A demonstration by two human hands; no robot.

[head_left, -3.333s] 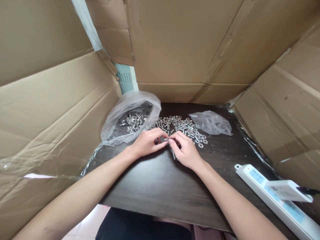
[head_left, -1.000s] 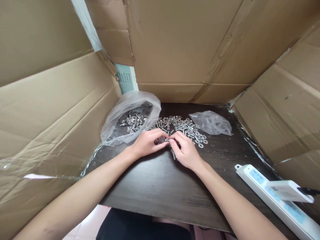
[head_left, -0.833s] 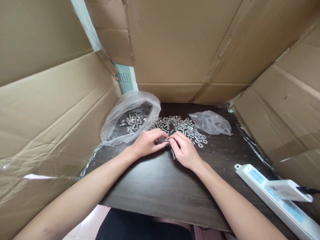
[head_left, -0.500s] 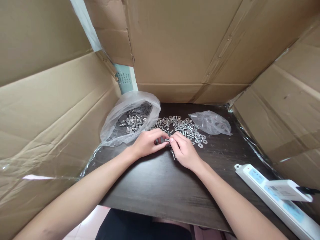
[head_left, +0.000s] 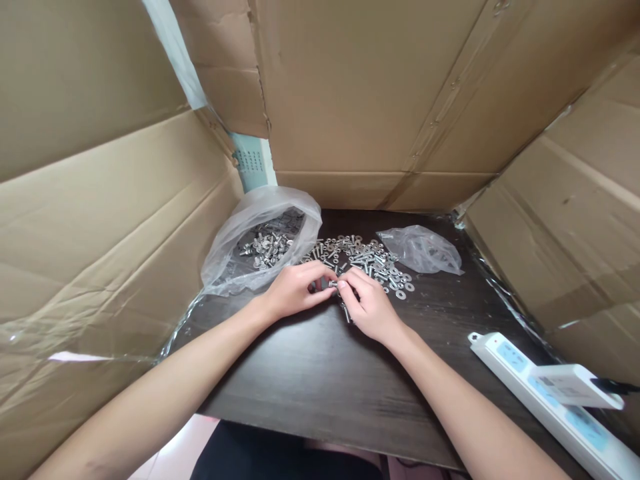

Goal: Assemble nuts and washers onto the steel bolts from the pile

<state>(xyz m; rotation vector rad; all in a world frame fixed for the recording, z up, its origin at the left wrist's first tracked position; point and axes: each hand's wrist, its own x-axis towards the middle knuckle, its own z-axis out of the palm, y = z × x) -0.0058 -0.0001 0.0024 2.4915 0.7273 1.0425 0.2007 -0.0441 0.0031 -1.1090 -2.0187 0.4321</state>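
Note:
Over the dark table, my left hand (head_left: 297, 287) pinches one end of a small metal bolt (head_left: 333, 284) between thumb and fingers. The fingers of my right hand (head_left: 369, 301) are closed on its other end, and the fingertips nearly meet. Whether a nut or washer sits on the bolt is too small to tell. Below the right fingers lies another bolt (head_left: 347, 313) on the table. Just beyond both hands spreads a loose pile of bolts, nuts and washers (head_left: 370, 259).
A clear plastic bag (head_left: 215, 267) at the left gapes open, with assembled bolts (head_left: 273, 251) inside. Behind the pile at the right lies a crumpled plastic bag (head_left: 425, 248). A white power strip (head_left: 545, 400) with a plugged-in adapter (head_left: 575, 385) rests at right. Cardboard walls (head_left: 360, 87) enclose the table (head_left: 320, 373).
Both hands stay together at the same spot, with the fingers shifting slightly around the bolt. The whole view has tipped up a little, so things sit slightly lower.

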